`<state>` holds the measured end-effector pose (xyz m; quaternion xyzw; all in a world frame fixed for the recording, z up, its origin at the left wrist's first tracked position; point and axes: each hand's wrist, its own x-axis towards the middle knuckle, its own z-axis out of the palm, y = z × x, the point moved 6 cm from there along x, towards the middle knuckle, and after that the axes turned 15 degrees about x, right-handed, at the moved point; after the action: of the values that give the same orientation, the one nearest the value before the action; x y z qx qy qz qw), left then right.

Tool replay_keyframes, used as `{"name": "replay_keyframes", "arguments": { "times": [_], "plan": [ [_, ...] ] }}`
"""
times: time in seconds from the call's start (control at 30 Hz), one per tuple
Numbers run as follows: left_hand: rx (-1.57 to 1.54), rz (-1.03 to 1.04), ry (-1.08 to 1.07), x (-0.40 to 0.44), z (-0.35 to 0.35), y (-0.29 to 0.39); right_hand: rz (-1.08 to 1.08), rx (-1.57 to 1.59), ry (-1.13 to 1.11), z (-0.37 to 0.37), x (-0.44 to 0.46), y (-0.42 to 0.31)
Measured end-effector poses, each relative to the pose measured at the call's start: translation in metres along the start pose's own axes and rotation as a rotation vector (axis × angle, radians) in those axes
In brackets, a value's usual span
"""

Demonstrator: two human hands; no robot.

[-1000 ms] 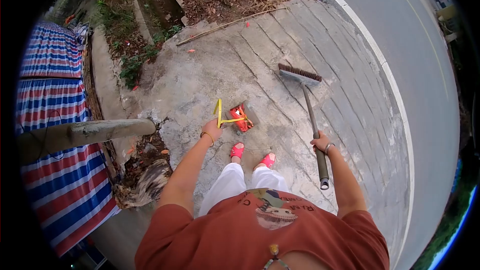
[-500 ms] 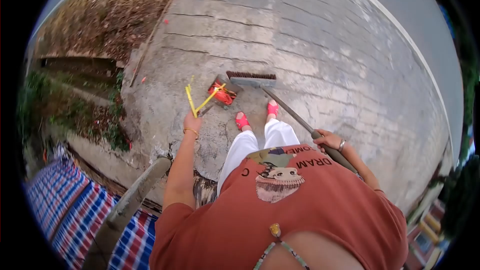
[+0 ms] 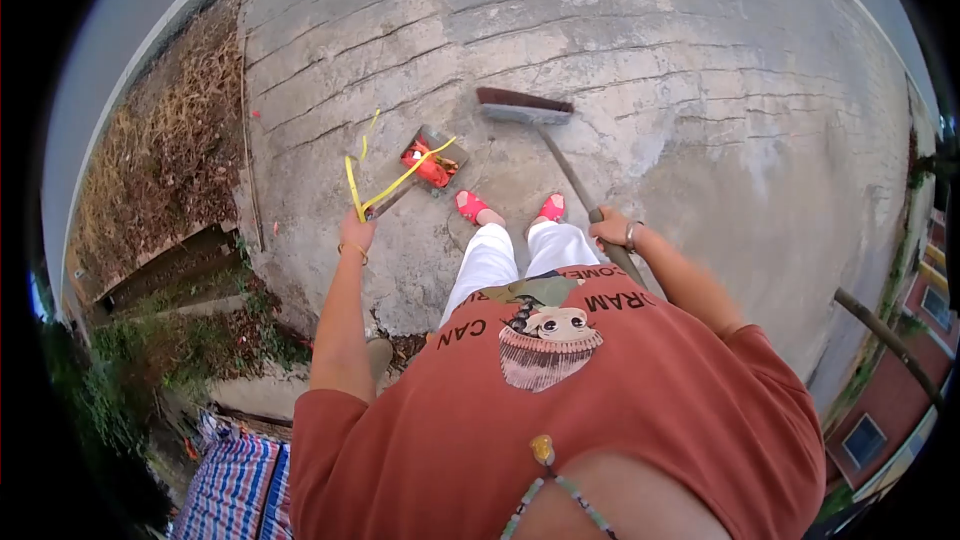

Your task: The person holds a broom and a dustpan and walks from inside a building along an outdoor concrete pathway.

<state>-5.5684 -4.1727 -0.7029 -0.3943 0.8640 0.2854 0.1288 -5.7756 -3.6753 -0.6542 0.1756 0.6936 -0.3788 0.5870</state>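
My left hand [image 3: 357, 230] is closed round the end of the dustpan's handle, together with a yellow strap [image 3: 352, 185] whose long ends stick out forward. The dustpan [image 3: 455, 158] is on the concrete in front of my feet, with crumpled red litter [image 3: 430, 168] in it. One end of the yellow strap reaches over the dustpan. My right hand [image 3: 610, 227] grips the long stick of a push broom [image 3: 525, 112]. The broom's head, with dark bristles, is ahead of my feet and right of the dustpan, apart from it. It looks slightly blurred.
Cracked, grooved concrete [image 3: 700, 160] spreads ahead and to the right. Dry grass and leaves [image 3: 180, 110] border it on the left, near a ditch [image 3: 165, 265]. A striped tarp [image 3: 230, 480] lies at the lower left. A pole [image 3: 890, 340] juts in at the right.
The broom head has moved farther ahead of my feet, away from the dustpan. My right hand has swung forward with the stick. The view has turned, and my left hand keeps its hold.
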Motion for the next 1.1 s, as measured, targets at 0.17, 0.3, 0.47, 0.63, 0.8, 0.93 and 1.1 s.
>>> {"name": "replay_keyframes", "arguments": {
  "times": [0.17, 0.3, 0.47, 0.63, 0.8, 0.93, 1.1],
  "plan": [
    [-0.079, 0.018, 0.017, -0.041, 0.034, 0.049, -0.005, 0.242, -0.332, -0.069, -0.033, 0.058],
    [-0.180, 0.034, 0.033, -0.049, 0.024, 0.117, -0.192, 0.233, -0.346, -0.117, -0.062, 0.071],
    [-0.294, 0.023, 0.006, -0.030, 0.046, 0.204, -0.257, 0.521, -0.249, -0.210, -0.095, 0.101],
    [-0.420, 0.018, -0.020, -0.039, 0.055, 0.277, -0.215, 0.758, -0.204, -0.300, -0.136, 0.124],
    [-0.347, 0.047, -0.108, -0.018, 0.077, 0.385, -0.321, 0.955, 0.053, -0.389, -0.155, 0.158],
    [-0.297, 0.204, -0.133, 0.006, 0.092, 0.491, -0.386, 1.222, 0.205, -0.439, -0.142, 0.197],
    [-0.236, 0.359, -0.196, 0.007, 0.118, 0.636, -0.329, 1.540, 0.197, -0.480, -0.155, 0.254]
  ]
}}
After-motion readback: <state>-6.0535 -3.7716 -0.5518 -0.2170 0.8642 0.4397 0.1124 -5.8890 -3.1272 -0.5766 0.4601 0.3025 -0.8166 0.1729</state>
